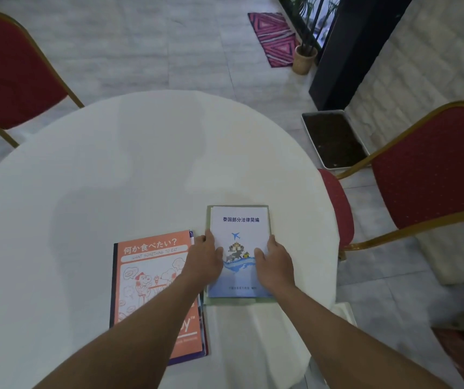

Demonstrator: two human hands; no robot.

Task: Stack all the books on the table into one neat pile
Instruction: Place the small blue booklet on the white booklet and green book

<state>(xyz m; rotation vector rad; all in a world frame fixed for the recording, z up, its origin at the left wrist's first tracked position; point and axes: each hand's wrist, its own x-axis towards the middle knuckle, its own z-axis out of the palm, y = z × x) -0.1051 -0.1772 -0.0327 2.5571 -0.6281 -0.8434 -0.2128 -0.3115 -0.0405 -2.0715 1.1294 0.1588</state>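
Observation:
A white booklet [239, 223] with blue Chinese title and a small plane drawing lies on top of a slightly larger green book [270, 217] near the table's front right. My left hand [204, 258] presses its left edge and my right hand [274, 262] presses its right edge, fingers spread flat on the cover. To the left lies an orange book [146, 276] with Japanese lettering and a cartoon, resting on a purple-edged book [194, 356] beneath it. My left forearm crosses the orange book's lower right corner.
The round table [113, 169] has a white cloth. Red chairs stand at the far left [9, 68] and at the right [433, 164]. A tray of soil [333, 138], a potted plant [304, 58] and a pink rug [274, 37] are on the floor beyond.

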